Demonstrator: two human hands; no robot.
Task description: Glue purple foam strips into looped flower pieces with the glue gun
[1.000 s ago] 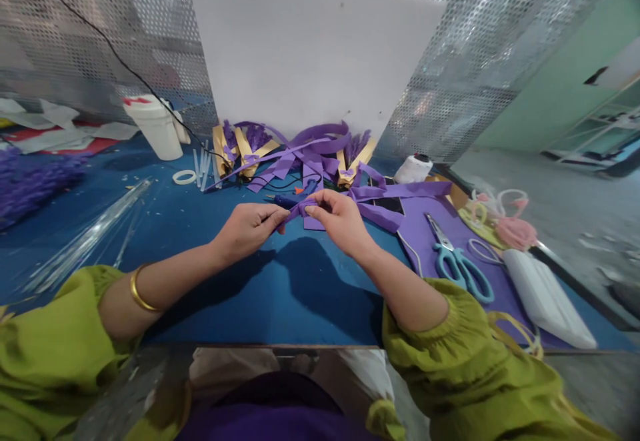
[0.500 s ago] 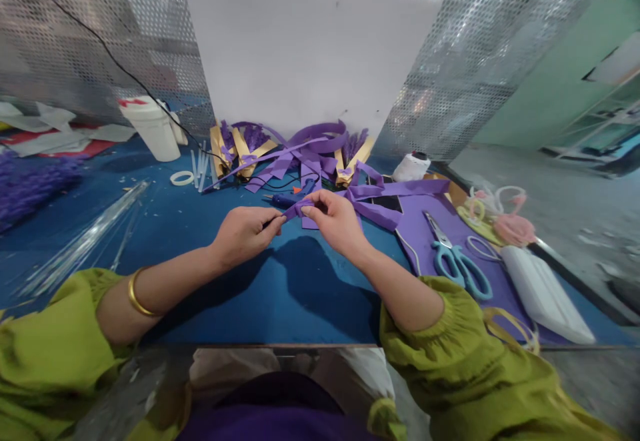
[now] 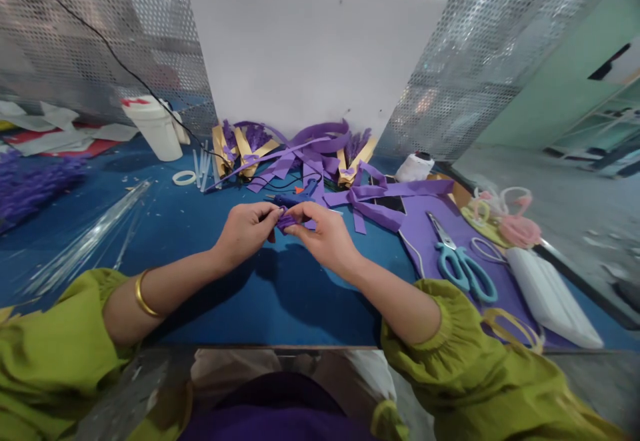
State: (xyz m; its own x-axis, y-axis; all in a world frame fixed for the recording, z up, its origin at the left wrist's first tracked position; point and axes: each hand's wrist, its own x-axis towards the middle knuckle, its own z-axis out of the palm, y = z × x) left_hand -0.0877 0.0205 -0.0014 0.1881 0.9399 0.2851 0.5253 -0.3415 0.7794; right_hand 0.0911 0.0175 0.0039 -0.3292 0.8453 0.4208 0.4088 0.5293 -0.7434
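Observation:
A short gathered piece of purple ribbon (image 3: 285,219) is held up between my two hands above the blue table. My left hand (image 3: 246,229) pinches its left end between thumb and fingers. On the other side, my right hand (image 3: 323,233) grips the folds with thumb and forefinger. The fingers hide part of the ribbon. Just behind the hands lies a blue glue gun (image 3: 295,197) with an orange spot. Loose purple ribbon strips (image 3: 377,192) spread out beyond it to the right.
Small lavender bunches in tan wrapping (image 3: 246,154) stand by the white board (image 3: 315,47). Light-blue scissors (image 3: 457,261) and a white block (image 3: 553,297) lie at right. Clear glue sticks (image 3: 202,169), a tape ring (image 3: 184,178) and a white container (image 3: 159,131) are at left.
My right hand has moved left, closer to my left hand. The ribbon, stretched between them before, is now bunched into folds. The view has shifted slightly.

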